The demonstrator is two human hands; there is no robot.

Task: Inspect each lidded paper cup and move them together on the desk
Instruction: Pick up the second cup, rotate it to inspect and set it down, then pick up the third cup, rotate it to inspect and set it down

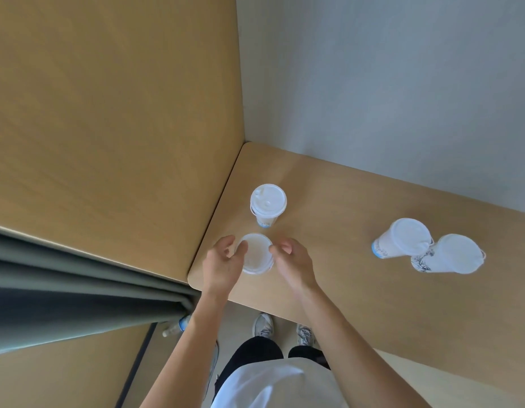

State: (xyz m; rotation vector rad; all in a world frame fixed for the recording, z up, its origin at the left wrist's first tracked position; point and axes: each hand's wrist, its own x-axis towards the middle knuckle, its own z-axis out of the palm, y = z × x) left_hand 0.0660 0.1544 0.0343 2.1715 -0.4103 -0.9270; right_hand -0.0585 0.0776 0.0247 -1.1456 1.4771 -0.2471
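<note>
Head view looks straight down on both hands bracketing one lidded paper cup. Fingers (243, 248) of the left hand (221, 265) curl loosely against the left edge of the near cup (256, 254), thumb and forefinger at the lid rim; those of the right hand (293, 262) curl at the right edge, tips touching or just short of the lid, and I cannot tell which. Neither hand is clenched, so this looks like a light two-sided hold, the kind that steadies a cup to turn or lift it for a look without crushing the paper wall.

Just above it in the frame stands a second cup (268, 205), upright, its lid showing a sip hole; the two are near but not touching. At the right of the frame a third cup (402, 238) and a fourth cup (452, 254) stand side by side, touching or nearly so, well apart from the left pair. All four sit on the wooden counter (329, 207), whose upper left corner meets a wood panel and a grey wall.

Judging by this layout, the cups form two pairs, and gathering them is not yet done.
</note>
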